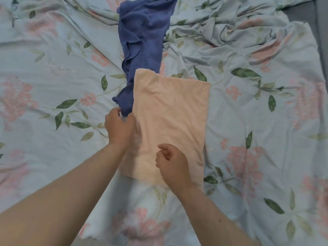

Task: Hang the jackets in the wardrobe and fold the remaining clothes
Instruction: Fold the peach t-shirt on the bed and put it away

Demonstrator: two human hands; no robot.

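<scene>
The blue garment [142, 41] stretches lengthwise straight away from the left hand [119, 126], which pinches its near end. The right hand [173, 163], loosely curled and holding nothing, hovers over the folded peach cloth [170, 112].

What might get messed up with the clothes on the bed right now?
The left hand grips the crumpled blue garment, whose end runs under the folded peach cloth. Tugging it may drag that fold apart. The right hand hovers loosely over the peach cloth, so nothing pins it.

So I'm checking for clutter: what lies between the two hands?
Head view: only the folded peach cloth lies between the left hand and right hand.
</scene>
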